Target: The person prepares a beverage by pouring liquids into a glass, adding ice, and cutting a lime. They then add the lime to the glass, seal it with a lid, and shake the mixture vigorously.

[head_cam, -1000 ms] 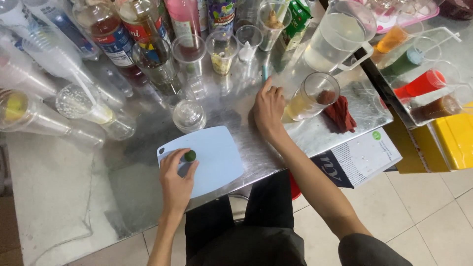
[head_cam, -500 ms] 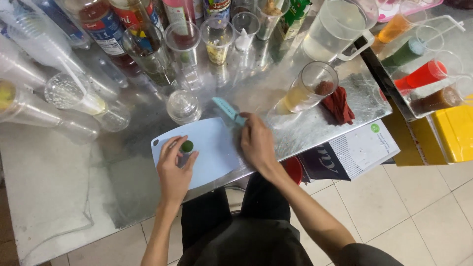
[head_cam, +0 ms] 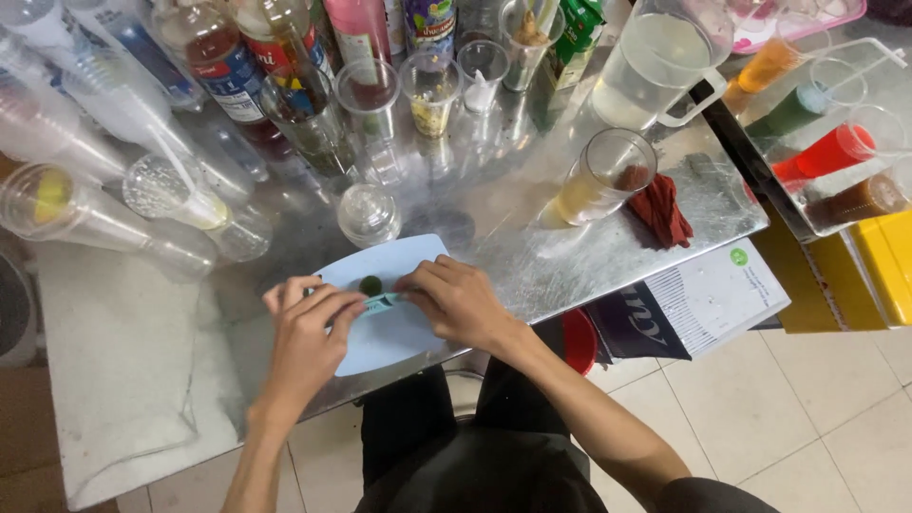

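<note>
- Head view: a pale blue cutting board (head_cam: 399,328) lies at the near edge of a shiny metal surface (head_cam: 589,252).
- A small dark green lime (head_cam: 370,285) sits on the board's far part.
- The left hand (head_cam: 309,332) rests on the board, fingers curled beside the lime and touching it.
- The right hand (head_cam: 456,302) is closed on a small teal knife (head_cam: 380,304), whose blade lies just near of the lime.
- Farther right stand a glass (head_cam: 603,176) of yellowish liquid and a red cloth (head_cam: 665,209).
- Bottles (head_cam: 361,28) and plastic cups (head_cam: 95,214) crowd the far side.
</note>
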